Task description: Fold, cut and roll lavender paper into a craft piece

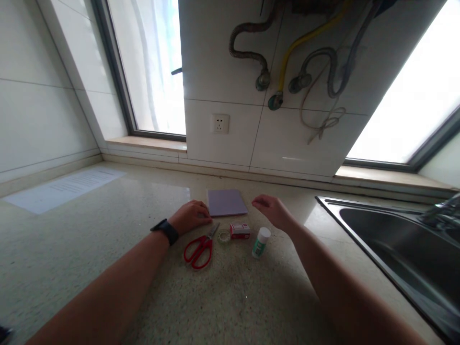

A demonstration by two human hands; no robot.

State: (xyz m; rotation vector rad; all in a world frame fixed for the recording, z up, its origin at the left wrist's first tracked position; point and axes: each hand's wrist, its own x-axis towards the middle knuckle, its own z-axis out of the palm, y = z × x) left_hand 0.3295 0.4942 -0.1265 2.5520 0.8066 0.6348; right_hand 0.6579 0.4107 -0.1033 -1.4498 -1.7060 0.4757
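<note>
On the tabletop [108, 249], lilac paper [226, 201] touched at its edge by left hand [190, 216], fingers curled, right hand [272, 209] held above, fingers loosely open, red scissors [198, 249] nearby

Single head view, looking forward-down across countertop [89, 249] toward tiled wall [223, 57], near, wide-angle.

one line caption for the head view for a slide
Left hand rests beside purple paper; right hand hovers above scissors, tape, glue stick.
</note>
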